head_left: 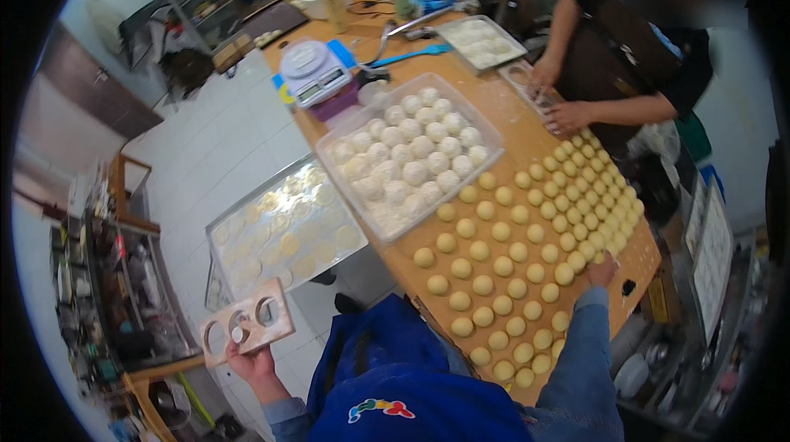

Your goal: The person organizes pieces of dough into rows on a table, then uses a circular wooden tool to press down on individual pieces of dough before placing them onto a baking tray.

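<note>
My left hand (253, 364) grips a wooden three-hole mould (282, 315) with flour on it, low at the left; a small white round piece (239, 333) sits by the thumb. My right hand (601, 271) is at the right part of the wooden table (635, 273), fingertips drawn in among rows of yellow dough balls (517, 250); what they pinch, if anything, is too small to make out. A plastic tub of floury white dough balls (410, 150) stands beyond them. Flattened dough rounds lie on a metal tray (288, 236) at the table's left side.
A co-worker (625, 72) at right works with both hands on another mould (517, 72). A scale (313, 72), floured tray (481, 41) and tools fill the table's back. Metal shelving (90, 294) lines the left wall; racked trays (699, 277) stand at right.
</note>
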Motion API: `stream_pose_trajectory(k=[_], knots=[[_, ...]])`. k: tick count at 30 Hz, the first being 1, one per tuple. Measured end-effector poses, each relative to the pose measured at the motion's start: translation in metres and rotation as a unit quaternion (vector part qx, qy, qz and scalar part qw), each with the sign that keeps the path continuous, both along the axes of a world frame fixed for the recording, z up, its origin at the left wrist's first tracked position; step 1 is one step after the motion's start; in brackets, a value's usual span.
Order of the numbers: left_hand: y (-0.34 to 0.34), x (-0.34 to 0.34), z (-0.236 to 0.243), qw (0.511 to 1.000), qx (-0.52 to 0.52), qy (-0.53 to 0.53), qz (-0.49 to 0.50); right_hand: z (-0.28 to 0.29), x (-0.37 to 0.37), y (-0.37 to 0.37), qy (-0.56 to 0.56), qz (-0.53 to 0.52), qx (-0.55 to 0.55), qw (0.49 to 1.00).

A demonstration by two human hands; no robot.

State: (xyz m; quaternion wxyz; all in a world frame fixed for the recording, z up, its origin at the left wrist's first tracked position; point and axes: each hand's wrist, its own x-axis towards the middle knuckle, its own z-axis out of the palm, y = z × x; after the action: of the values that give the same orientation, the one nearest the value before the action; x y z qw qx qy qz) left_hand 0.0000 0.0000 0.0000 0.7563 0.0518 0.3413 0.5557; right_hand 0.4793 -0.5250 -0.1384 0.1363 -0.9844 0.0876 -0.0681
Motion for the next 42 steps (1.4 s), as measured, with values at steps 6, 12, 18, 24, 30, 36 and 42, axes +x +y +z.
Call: stream_pose_trajectory(k=[6,12,18,24,30,36,42], knots=[[-0.002,0.0,-0.012,0.999,-0.032,0.022,0.03,0.028,0.007,0.012,0.026,-0.018,0.091,0.995],[-0.002,0.003,0.001,0.999,-0.03,0.024,0.034,0.018,-0.003,0.0,-0.05,-0.027,0.048,0.997],[0.01,0.005,-0.002,0.999,-0.037,0.015,0.024,0.032,-0.025,-0.016,-0.055,-0.037,0.046,0.997],[0.03,0.015,-0.003,0.999,-0.042,-0.013,-0.004,0.039,-0.054,0.04,-0.01,-0.037,0.375,0.926],[0.061,0.012,-0.008,0.998,-0.05,-0.025,-0.006,0.088,-0.095,0.272,0.108,0.171,0.47,0.859],[0.098,-0.031,-0.016,0.997,-0.054,-0.037,0.036,0.073,-0.122,0.427,0.137,0.362,0.291,0.875],[0.136,-0.073,-0.016,0.992,-0.05,-0.036,0.107,0.049,-0.127,0.476,0.106,0.394,0.121,0.905]])
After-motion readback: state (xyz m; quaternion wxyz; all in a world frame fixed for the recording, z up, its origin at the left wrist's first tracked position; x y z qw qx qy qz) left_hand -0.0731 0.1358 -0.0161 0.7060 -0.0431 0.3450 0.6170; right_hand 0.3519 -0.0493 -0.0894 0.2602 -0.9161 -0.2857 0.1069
